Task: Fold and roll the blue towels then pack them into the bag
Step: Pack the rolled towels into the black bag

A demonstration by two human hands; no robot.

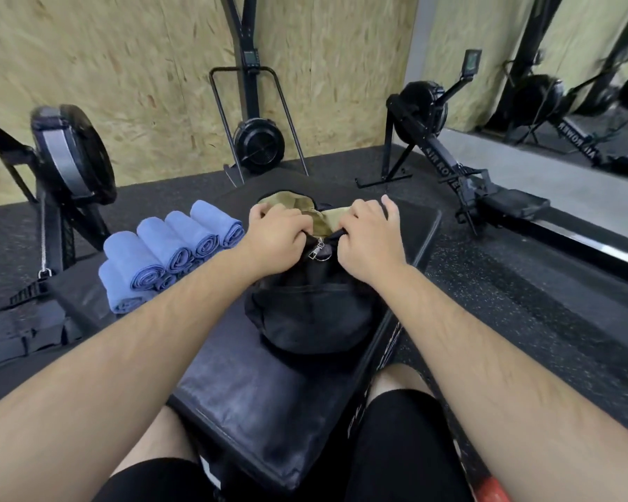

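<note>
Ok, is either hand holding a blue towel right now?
No, the left hand and right hand both grip the bag at its opening, while the rolled towels sit stacked beside it.

The rolled towels (pixel 171 248) are of soft blue cloth with a fine, fluffy nap and no shine. The bag (pixel 305 313) is of black woven fabric, matt and a little wrinkled, with a thinner tan cloth lining (pixel 294 206) and a small zipper pull (pixel 314 252) of bright, polished metal. The table (pixel 254 400) has a black cover like leather or vinyl, smooth with a dull gloss and some pale scuffs, while the floor (pixel 522 284) is dark grainy rubber with light speckles, the wall (pixel 124 67) is rough board of pressed wood chips, and the mirror (pixel 577 85) is glossy glass.
</note>
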